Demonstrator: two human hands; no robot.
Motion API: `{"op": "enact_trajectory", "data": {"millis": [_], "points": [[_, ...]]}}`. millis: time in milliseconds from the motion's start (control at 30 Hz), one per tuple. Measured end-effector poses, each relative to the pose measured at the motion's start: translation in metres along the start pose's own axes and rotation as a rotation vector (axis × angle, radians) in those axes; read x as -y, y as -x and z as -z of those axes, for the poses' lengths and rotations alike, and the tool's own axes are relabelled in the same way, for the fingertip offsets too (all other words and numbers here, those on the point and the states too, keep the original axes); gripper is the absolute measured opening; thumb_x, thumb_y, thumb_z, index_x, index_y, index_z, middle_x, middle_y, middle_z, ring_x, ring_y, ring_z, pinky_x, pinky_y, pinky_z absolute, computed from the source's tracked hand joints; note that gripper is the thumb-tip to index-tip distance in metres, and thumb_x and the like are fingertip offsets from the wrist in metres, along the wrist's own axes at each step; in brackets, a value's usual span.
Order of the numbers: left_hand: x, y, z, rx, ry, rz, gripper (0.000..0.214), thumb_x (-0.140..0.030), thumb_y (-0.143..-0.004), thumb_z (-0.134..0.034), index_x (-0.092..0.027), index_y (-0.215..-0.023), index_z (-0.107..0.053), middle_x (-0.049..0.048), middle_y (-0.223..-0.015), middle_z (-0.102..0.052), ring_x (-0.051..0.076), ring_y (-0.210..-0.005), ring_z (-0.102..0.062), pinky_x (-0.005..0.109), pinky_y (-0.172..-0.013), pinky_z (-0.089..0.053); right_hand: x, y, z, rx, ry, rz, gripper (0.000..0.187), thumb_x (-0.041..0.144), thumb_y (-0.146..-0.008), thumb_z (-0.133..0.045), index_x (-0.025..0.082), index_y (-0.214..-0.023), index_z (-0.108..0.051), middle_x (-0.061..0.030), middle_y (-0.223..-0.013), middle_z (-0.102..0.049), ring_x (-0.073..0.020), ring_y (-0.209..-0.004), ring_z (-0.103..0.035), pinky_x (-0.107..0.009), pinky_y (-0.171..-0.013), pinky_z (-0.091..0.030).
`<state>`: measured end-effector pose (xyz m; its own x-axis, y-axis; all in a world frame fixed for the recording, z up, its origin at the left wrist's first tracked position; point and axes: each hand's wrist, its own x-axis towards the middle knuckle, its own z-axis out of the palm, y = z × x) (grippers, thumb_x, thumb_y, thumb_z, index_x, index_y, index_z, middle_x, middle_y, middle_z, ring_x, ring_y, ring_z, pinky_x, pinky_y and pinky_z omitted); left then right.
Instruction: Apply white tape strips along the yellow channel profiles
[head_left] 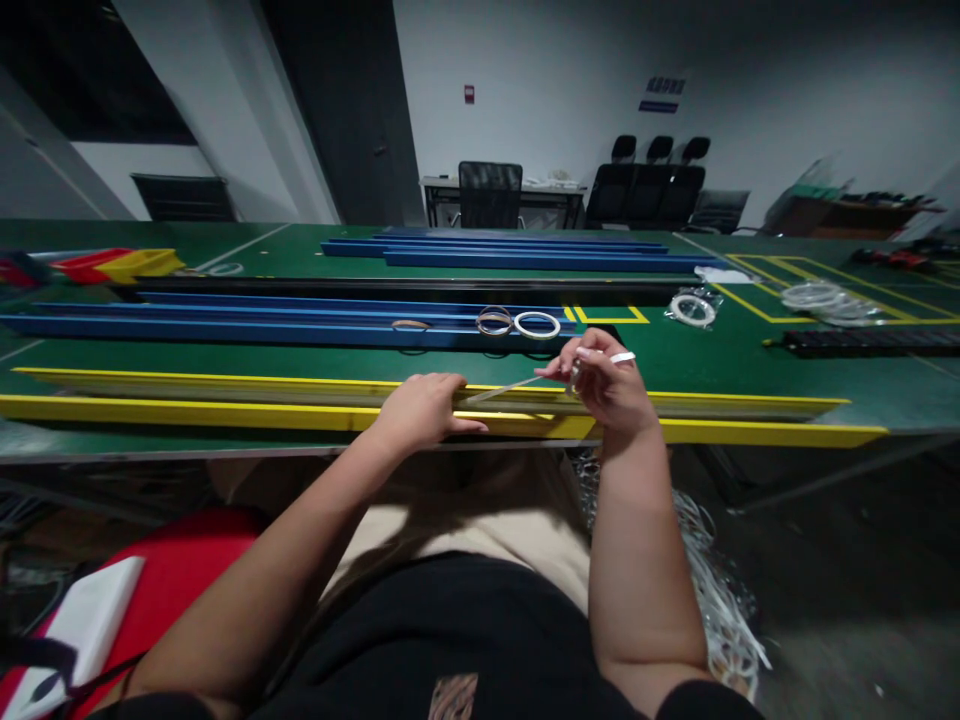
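Observation:
A long yellow channel (225,409) lies across the near edge of the table. My left hand (424,412) is closed over it, thumb along the near wall and fingers over the inside. Just above the channel, my right hand (606,385) pinches a thin whitish tape strip (504,389). This strip slants down from my right fingers to the channel beside my left hand. Another white piece shows at my right fingers; whether it belongs to the same strip I cannot tell. Beyond my hands, a white tape roll (537,325) and a brownish roll (494,320) rest by blue channels (300,325).
More blue channels (525,260) and a black bar (420,285) lie farther back. Bagged white rolls (691,310) sit to the right, near yellow floor-style markings. Yellow and red bins (139,265) stand at left. Tangled white strips (724,620) hang below the table.

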<state>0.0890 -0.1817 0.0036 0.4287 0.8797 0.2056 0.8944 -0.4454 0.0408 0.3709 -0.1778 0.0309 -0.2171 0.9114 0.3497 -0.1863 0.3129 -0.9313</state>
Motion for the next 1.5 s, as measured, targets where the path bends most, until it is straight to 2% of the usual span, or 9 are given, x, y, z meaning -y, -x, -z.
{"op": "enact_trajectory", "data": {"millis": [200,400,533,667,967,1100,1267,1400,1500], "points": [[0.056,0.016,0.007,0.04,0.022,0.107,0.078,-0.08,-0.071,-0.066,-0.027,-0.128,-0.065,0.009,-0.126,-0.072,0.034,-0.114,-0.067,0.04,-0.095,-0.05,0.008,0.001,0.001,-0.075,0.127,-0.062,0.041,0.058,-0.082,-0.065,0.027,-0.082,-0.038,0.0087,-0.062,-0.043,-0.0101,-0.051,-0.035,-0.031,-0.062,-0.053],[0.079,0.024,0.01,0.055,0.001,0.117,0.08,-0.079,-0.072,-0.065,-0.026,-0.131,-0.064,0.009,-0.129,-0.071,0.034,-0.117,-0.066,0.039,-0.097,-0.05,0.021,0.009,0.015,-0.215,0.294,0.035,0.036,0.061,-0.088,-0.058,0.028,-0.088,-0.044,0.0084,-0.06,-0.038,-0.0102,-0.048,-0.032,-0.023,-0.048,-0.034],[0.077,0.022,0.015,0.107,0.017,0.09,0.08,-0.077,-0.074,-0.065,-0.025,-0.134,-0.061,0.0104,-0.131,-0.07,0.033,-0.119,-0.065,0.038,-0.099,-0.049,0.023,0.009,0.012,0.122,0.792,-0.206,0.034,0.051,-0.081,-0.074,0.024,-0.099,-0.066,-0.0002,-0.081,-0.067,-0.014,-0.066,-0.056,-0.026,-0.063,-0.044],[0.071,0.019,0.02,0.137,0.048,0.063,0.079,-0.073,-0.077,-0.064,-0.023,-0.139,-0.057,0.0113,-0.136,-0.066,0.032,-0.123,-0.063,0.039,-0.102,-0.047,0.014,0.002,-0.003,0.32,1.136,-0.386,0.023,0.04,-0.082,-0.075,0.022,-0.096,-0.077,-0.0058,-0.096,-0.077,-0.0194,-0.085,-0.066,-0.027,-0.074,-0.047],[0.013,0.001,0.008,0.054,0.056,-0.057,0.077,-0.069,-0.08,-0.067,-0.023,-0.139,-0.052,0.0122,-0.135,-0.066,0.033,-0.123,-0.062,0.043,-0.104,-0.043,0.008,-0.004,0.0,0.353,1.243,-0.208,0.015,0.029,-0.089,-0.062,0.021,-0.085,-0.074,-0.0047,-0.086,-0.073,-0.0172,-0.078,-0.061,-0.026,-0.067,-0.038],[-0.019,-0.01,0.001,0.016,0.036,-0.041,0.077,-0.072,-0.078,-0.068,-0.022,-0.134,-0.052,0.0151,-0.127,-0.069,0.034,-0.12,-0.063,0.043,-0.101,-0.043,0.008,-0.01,-0.013,0.284,1.08,-0.011,0.027,0.038,-0.096,-0.05,0.019,-0.082,-0.063,-0.0063,-0.089,-0.066,-0.0173,-0.081,-0.056,-0.028,-0.073,-0.039],[-0.032,-0.019,-0.001,-0.008,0.023,0.02,0.077,-0.076,-0.079,-0.064,-0.018,-0.128,-0.052,0.0163,-0.116,-0.072,0.035,-0.109,-0.068,0.04,-0.09,-0.047,-0.009,-0.015,-0.031,0.261,0.412,-0.016,0.031,0.05,-0.096,-0.049,0.02,-0.089,-0.055,-0.0069,-0.099,-0.067,-0.0184,-0.095,-0.061,-0.029,-0.087,-0.046],[-0.028,-0.019,-0.002,-0.036,0.018,0.073,0.091,-0.083,-0.071,-0.065,-0.019,-0.135,-0.049,0.015,-0.113,-0.074,0.035,-0.104,-0.07,0.04,-0.086,-0.048,-0.016,-0.017,-0.031,0.148,0.106,-0.09,0.04,0.06,-0.089,-0.058,0.023,-0.083,-0.049,-0.0002,-0.078,-0.061,-0.0154,-0.077,-0.062,-0.031,-0.081,-0.052],[-0.027,-0.016,-0.002,-0.059,0.022,0.093,0.092,-0.084,-0.068,-0.066,-0.021,-0.134,-0.05,0.0129,-0.111,-0.075,0.033,-0.101,-0.071,0.039,-0.087,-0.048,-0.014,-0.019,-0.023,-0.054,-0.013,-0.036,0.045,0.062,-0.085,-0.064,0.024,-0.077,-0.04,0.007,-0.064,-0.046,-0.0095,-0.055,-0.048,-0.028,-0.066,-0.052]]}}
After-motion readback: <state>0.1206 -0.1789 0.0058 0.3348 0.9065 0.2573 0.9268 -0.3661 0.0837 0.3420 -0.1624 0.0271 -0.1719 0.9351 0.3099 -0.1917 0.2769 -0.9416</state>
